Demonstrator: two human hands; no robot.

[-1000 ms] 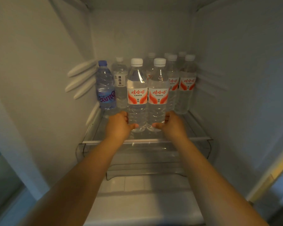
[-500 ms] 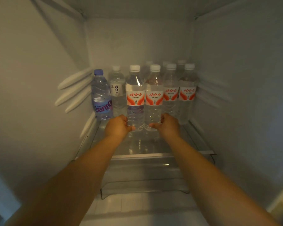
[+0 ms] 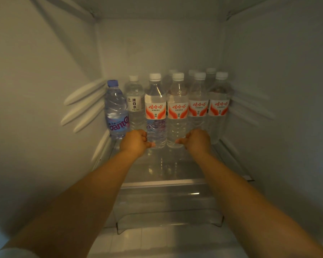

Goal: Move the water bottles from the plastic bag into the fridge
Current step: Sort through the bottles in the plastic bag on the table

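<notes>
While bare glass shelf [image 3: 175,172] lies open toward its front edge, bottles fill the back from wall to wall; the left hand [image 3: 135,143] grips one red-labelled bottle [image 3: 155,116] near its base; the right hand [image 3: 197,141] grips its neighbour [image 3: 177,116]; both stand upright, touching.

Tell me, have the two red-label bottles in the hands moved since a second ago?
Yes. The two held bottles went deeper along the glass shelf, away from its front edge.
</notes>
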